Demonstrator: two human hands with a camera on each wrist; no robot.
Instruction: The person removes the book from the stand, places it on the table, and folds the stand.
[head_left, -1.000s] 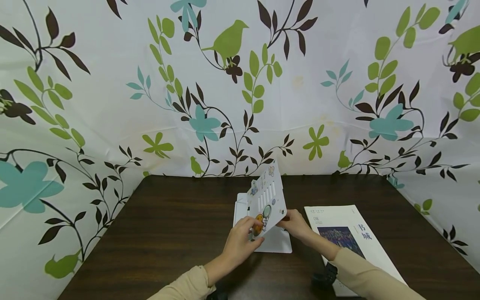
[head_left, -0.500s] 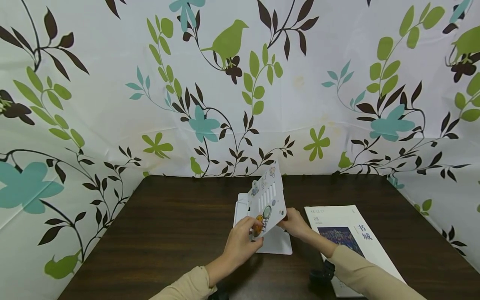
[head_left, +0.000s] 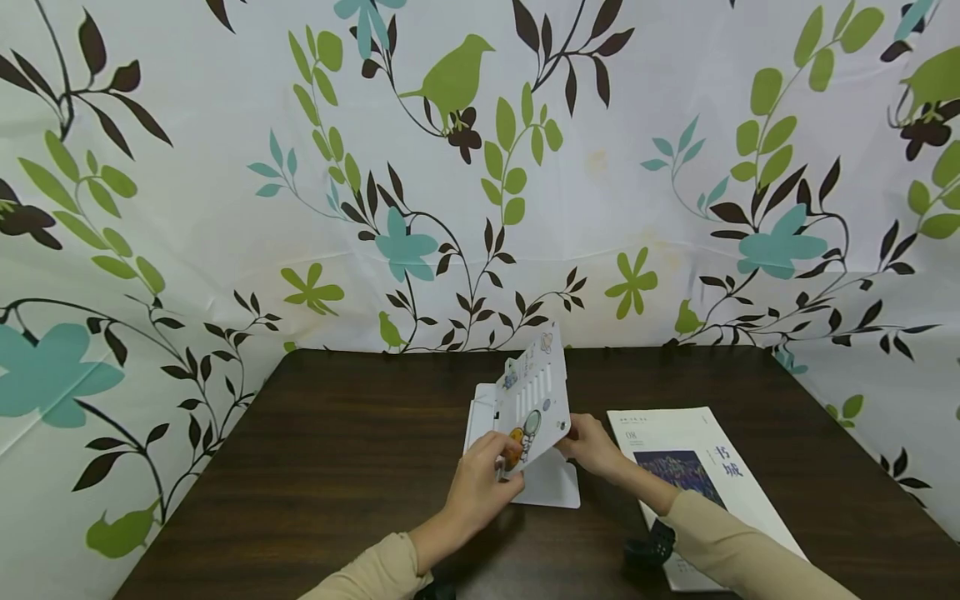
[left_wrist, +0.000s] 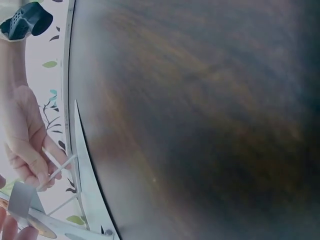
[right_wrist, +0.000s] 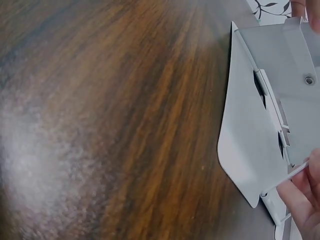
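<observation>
A white folding book stand (head_left: pixel 542 392) with cartoon prints and slots stands at mid-table in the head view, its panel raised and tilted over a flat white base (head_left: pixel 551 485). My left hand (head_left: pixel 476 487) grips the panel's lower left edge, thumb below and fingers on the printed face. Behind the panel's right edge is my right hand (head_left: pixel 588 446), its fingertips partly hidden in the head view. In the right wrist view that hand pinches a thin white support rod (right_wrist: pixel 289 177) by the base. The rod (left_wrist: pixel 62 167) also shows between its fingers in the left wrist view.
A white book (head_left: pixel 750 500) with a dark blue picture lies to the right, under the right forearm. The dark wood table (head_left: pixel 360 433) ends at a patterned cloth (head_left: pixel 570 208) behind. A black wrist device (head_left: pixel 651 546) is on the right wrist.
The hands and stand hold nearly the same pose throughout. Only a slight shift of the head view shows.
</observation>
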